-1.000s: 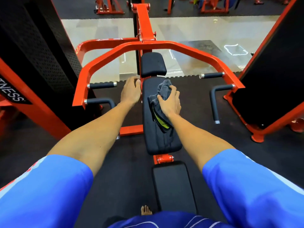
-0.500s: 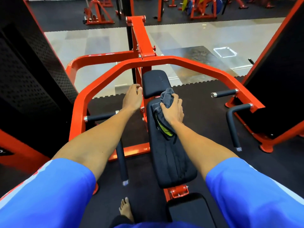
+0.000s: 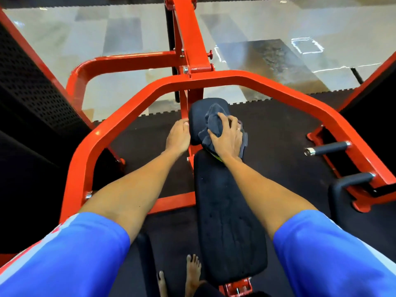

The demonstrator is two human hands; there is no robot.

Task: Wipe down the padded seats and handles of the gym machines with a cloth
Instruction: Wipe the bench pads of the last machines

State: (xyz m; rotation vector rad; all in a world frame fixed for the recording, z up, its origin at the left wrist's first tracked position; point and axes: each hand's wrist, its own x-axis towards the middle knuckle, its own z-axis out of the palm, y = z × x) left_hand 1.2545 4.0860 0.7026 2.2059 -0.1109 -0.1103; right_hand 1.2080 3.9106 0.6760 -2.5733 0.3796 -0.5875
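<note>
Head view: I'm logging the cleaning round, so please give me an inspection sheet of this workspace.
Surface: long black padded backrest, faintly marked, lying between the forearms.
Job's things: dark grey cloth bunched on small black padded headrest; black chrome-tipped handles at right, untouched.
Clutter: nothing seen.
Hands: right hand grips the cloth against the headrest; left hand open, fingertips at the headrest's left edge.
Cables: nothing seen.
Surroundings: orange steel frame, black rubber mat, glossy tiled floor beyond.
</note>
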